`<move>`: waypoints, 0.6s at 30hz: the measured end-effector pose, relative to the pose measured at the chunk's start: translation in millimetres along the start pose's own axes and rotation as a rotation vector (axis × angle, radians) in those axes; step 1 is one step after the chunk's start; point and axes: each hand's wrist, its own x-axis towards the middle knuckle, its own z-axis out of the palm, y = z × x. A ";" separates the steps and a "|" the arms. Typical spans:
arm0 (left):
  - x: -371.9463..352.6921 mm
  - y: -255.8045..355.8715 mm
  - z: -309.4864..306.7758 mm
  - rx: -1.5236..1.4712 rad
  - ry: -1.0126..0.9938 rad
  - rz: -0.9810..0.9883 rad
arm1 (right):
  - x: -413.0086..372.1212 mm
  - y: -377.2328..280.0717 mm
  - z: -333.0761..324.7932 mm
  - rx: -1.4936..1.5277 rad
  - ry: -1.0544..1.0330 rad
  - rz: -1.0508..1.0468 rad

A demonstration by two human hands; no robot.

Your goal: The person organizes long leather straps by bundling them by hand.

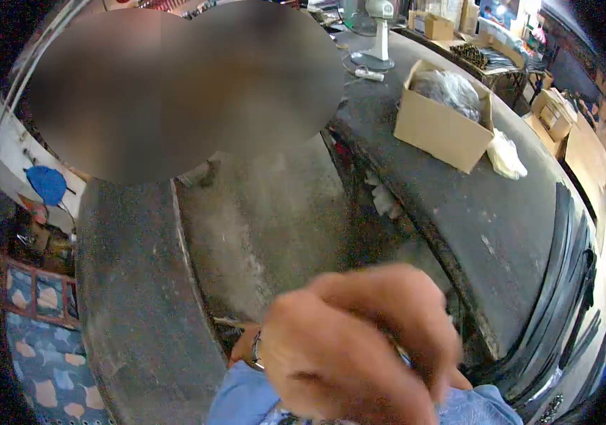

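Note:
Close to the camera, at the lower middle of the head view, my two hands are pressed together and blurred by motion. My left hand (324, 358) is nearer the left side, with its fingers curled. My right hand (406, 301) lies against it on the right, its fingers also bent inward. Whatever may be between them is hidden. A metal band (257, 349) shows on a wrist behind the hands. Below them is a light blue garment (243, 397).
On the dark right-hand table (452, 191) stand a cardboard box (437, 134) holding a clear plastic bag, a white bag (507, 156), a fan (381, 35) and long black strips (558, 283). Another dark surface (133, 283) runs along the left, near patterned fabric (48, 368).

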 end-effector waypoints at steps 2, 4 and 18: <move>-3.2 0.7 -34.4 0.121 0.068 -0.066 | 15.6 -6.9 10.9 0.027 0.026 -0.008; -12.6 -7.7 -70.5 0.236 0.097 -0.204 | 36.0 -10.1 0.6 0.134 0.029 -0.006; -402.3 -146.7 -370.3 1.124 -0.116 -1.752 | 188.7 141.4 91.6 0.045 -0.135 -0.012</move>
